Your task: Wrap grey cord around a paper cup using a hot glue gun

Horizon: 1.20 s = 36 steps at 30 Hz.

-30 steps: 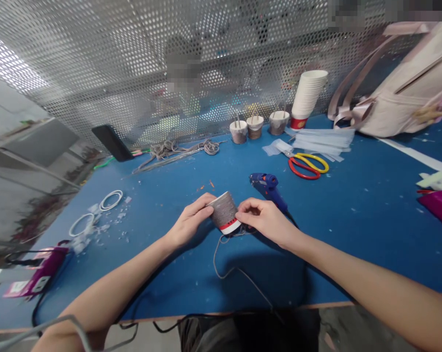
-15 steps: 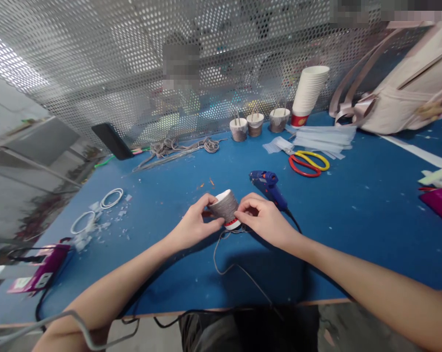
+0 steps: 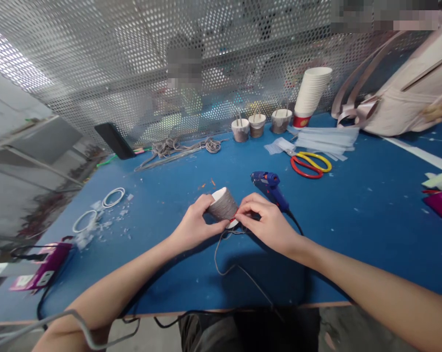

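A paper cup (image 3: 224,204) wrapped in grey cord lies tilted between my hands, its white opening facing up and left, with a red and white band at its lower end. My left hand (image 3: 196,221) grips it, fingers at the rim and thumb along the lower side. At the red band, my right hand (image 3: 259,217) pinches with thumb and forefinger; the cord there is too small to make out clearly. Loose grey cord (image 3: 221,268) trails from below the cup toward the table's front edge. A blue glue gun (image 3: 270,188) lies just beyond my right hand.
Red and yellow scissors (image 3: 309,165), translucent strips (image 3: 327,139), wrapped cups (image 3: 256,125) and a cup stack (image 3: 312,93) stand or lie behind. Cord bundles (image 3: 173,147), a black phone (image 3: 114,141) and white rings (image 3: 113,197) are left; a bag (image 3: 400,105) is right.
The cup has tipped slightly further left in my left hand, and its red band is more covered. My right fingers still pinch beside the band. The whole view has shifted a little.
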### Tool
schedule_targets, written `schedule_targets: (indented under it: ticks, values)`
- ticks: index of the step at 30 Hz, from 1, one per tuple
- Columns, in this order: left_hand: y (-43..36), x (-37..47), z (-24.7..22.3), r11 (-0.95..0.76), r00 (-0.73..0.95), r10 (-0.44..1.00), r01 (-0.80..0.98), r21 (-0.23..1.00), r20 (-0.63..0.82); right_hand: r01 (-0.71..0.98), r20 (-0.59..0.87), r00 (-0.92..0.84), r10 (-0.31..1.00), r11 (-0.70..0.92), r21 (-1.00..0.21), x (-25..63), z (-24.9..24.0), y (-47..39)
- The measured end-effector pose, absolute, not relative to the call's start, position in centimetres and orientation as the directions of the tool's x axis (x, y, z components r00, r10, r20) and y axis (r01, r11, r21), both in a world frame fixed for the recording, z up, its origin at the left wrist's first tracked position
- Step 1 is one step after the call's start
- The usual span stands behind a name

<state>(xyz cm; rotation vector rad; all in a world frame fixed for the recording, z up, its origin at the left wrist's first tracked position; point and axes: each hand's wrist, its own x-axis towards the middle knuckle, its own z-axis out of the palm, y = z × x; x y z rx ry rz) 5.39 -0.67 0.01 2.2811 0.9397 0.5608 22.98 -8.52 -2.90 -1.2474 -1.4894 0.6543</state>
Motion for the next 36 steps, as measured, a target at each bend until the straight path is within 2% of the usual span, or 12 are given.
schedule_targets:
  ticks: [8,27,31,33,34,36]
  values:
    - [-0.8,5.4,-0.4,-0.625,0.688,0.704,0.48,0.616,0.178,0.413,0.434,0.063,0.899,0.372,-0.831,22.9,-2.9,-8.6]
    - [-1.0,5.4,-0.2,-0.601,0.667,0.716,0.436,0.67,0.209,0.453,0.475,0.076,0.877,0.395,-0.8,22.8,-3.2,-8.6]
    - [-0.6,5.2,-0.4,-0.615,0.621,0.732,0.425,0.665,0.28,0.45,0.486,0.07,0.871,0.407,-0.794,22.9,-2.8,-8.9]
    - [-0.4,5.1,-0.5,-0.636,0.59,0.733,0.418,0.649,0.338,0.456,0.551,-0.024,0.834,0.5,-0.737,23.0,-2.3,-9.2]
    - [-0.3,5.0,-0.5,-0.647,0.576,0.732,0.417,0.638,0.365,0.471,0.605,-0.105,0.789,0.575,-0.669,23.2,-2.0,-9.5]
    - [-0.1,4.9,-0.6,-0.663,0.554,0.729,0.422,0.618,0.403,0.516,0.705,-0.294,0.646,0.728,-0.451,23.7,-1.3,-10.1]
